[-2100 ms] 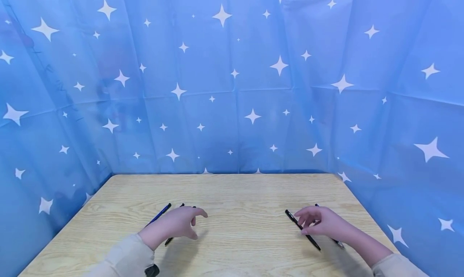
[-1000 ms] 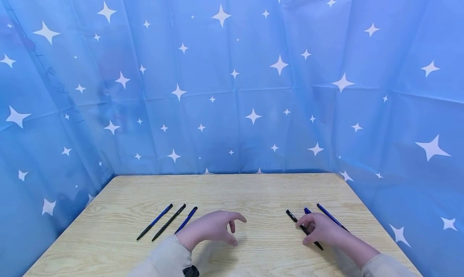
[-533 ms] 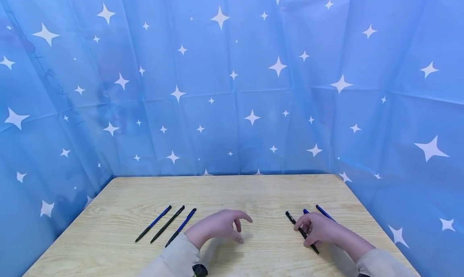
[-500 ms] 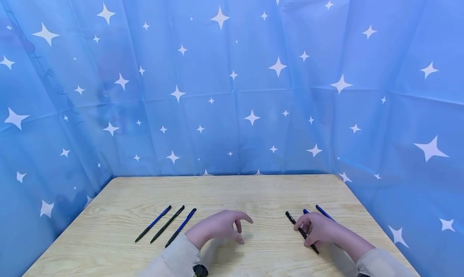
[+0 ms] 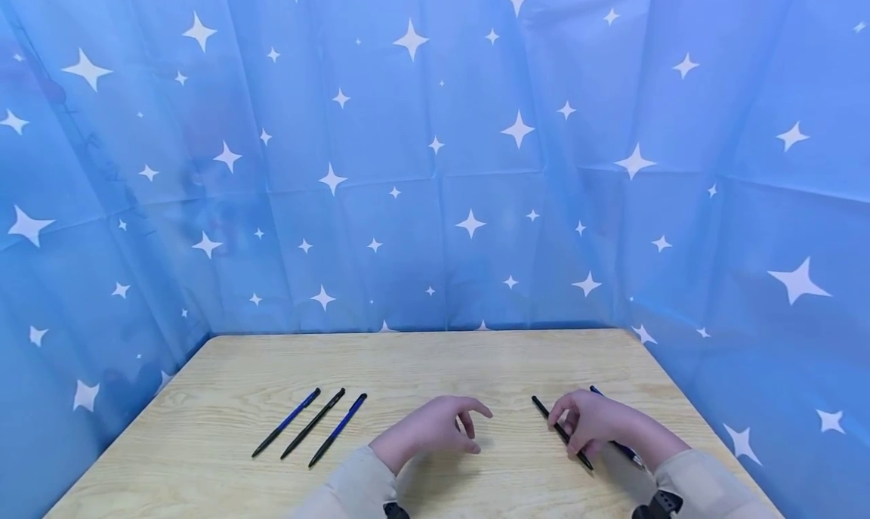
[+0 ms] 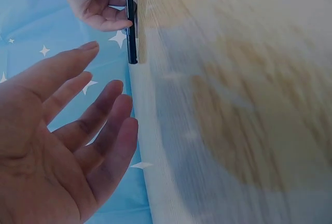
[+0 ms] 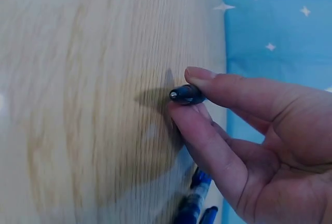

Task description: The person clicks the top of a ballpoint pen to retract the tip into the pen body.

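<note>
In the head view my right hand [image 5: 590, 421] pinches a black pen [image 5: 540, 406] between thumb and fingers at the right of the table. The right wrist view shows that pen [image 7: 188, 95] end-on, with a shadow on the wood beside it. My left hand [image 5: 438, 427] hovers over the middle, fingers spread and loosely bent, holding nothing. The left wrist view shows its bare palm [image 6: 41, 167] and, beyond, the pen [image 6: 130, 32] in the other hand. Blue pens [image 7: 193, 200] lie by the right hand, which partly hides them in the head view.
Three pens lie slanted side by side at the left: a blue-and-black pen [image 5: 287, 422], a black pen [image 5: 313, 424] and another blue-and-black pen [image 5: 337, 430]. The wooden table [image 5: 435, 360] meets a blue starry curtain [image 5: 435, 239] at its back and sides.
My left hand has moved right, from over the left pens to the middle, uncovering them. My right hand has closed its fingers on the black pen and shifted slightly left.
</note>
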`<state>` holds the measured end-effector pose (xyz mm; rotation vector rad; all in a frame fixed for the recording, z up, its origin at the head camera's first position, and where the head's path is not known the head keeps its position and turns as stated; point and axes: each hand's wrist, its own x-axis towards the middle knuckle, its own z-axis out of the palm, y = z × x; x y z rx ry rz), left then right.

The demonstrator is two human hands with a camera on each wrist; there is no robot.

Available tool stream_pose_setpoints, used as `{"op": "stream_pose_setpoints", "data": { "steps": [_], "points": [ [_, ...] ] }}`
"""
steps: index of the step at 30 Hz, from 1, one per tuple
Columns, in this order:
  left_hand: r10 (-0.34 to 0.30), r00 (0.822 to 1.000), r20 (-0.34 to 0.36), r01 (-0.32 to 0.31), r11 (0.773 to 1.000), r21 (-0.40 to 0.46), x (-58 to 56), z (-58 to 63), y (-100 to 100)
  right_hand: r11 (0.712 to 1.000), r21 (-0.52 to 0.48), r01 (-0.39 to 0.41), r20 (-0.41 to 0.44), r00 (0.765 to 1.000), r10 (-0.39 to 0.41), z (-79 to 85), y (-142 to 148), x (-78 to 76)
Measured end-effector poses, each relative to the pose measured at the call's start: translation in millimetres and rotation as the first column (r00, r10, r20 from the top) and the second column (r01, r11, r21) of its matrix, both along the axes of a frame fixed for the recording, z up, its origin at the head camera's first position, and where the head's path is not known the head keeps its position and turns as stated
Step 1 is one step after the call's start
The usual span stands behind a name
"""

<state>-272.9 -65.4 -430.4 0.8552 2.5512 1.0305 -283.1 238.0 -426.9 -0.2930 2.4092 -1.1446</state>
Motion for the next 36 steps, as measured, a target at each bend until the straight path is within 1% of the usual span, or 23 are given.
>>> {"op": "stream_pose_setpoints", "data": {
  "steps": [2, 6, 11, 13, 19, 25, 30, 32, 34, 36],
  "points": [
    [0.008, 1.000, 0.007, -0.008, 1.000, 0.006, -0.7, 0.0, 1, 1.000, -0.014, -0.013, -0.005, 1.000, 0.013, 1.3, -3, -0.6],
    [0.024, 1.000, -0.019, -0.024, 1.000, 0.006, -2.9, 3.1, 1, 0.998, -0.044, -0.045, -0.025, 0.999, 0.044, 7.4, -11, -2.8],
    [0.047, 0.998, -0.044, -0.047, 0.999, 0.006, -6.1, 9.4, -3, 0.996, -0.064, -0.063, -0.052, 0.997, 0.060, 19.3, -24, -3.1],
    [0.056, 0.998, -0.040, -0.055, 0.998, 0.030, -7.5, 11.7, -5, 0.994, -0.082, -0.074, -0.059, 0.996, 0.069, 24.0, -30, -1.2],
    [0.073, 0.997, -0.034, -0.069, 0.990, 0.127, -12.2, 18.0, -10, 0.977, -0.159, -0.141, -0.093, 0.987, 0.128, 35.0, -48, 5.0],
    [0.119, 0.993, -0.018, -0.114, 0.979, 0.170, -12.6, 26.7, -13, 0.962, -0.203, -0.182, -0.128, 0.979, 0.158, 42.9, -58, 7.3],
    [0.167, 0.986, -0.016, -0.159, 0.961, 0.226, -11.9, 33.8, -13, 0.956, -0.222, -0.194, -0.141, 0.976, 0.165, 49.6, -65, 9.8],
    [0.187, 0.982, -0.025, -0.174, 0.948, 0.265, -11.7, 36.1, -12, 0.953, -0.234, -0.193, -0.142, 0.976, 0.163, 52.2, -68, 10.7],
    [0.226, 0.973, -0.036, -0.204, 0.927, 0.314, -11.4, 38.9, -11, 0.948, -0.252, -0.195, -0.148, 0.976, 0.162, 55.0, -71, 11.8],
    [0.272, 0.961, -0.045, -0.236, 0.896, 0.376, -11.2, 41.6, -10, 0.942, -0.272, -0.197, -0.159, 0.975, 0.158, 57.9, -75, 12.7]
  ]
}}
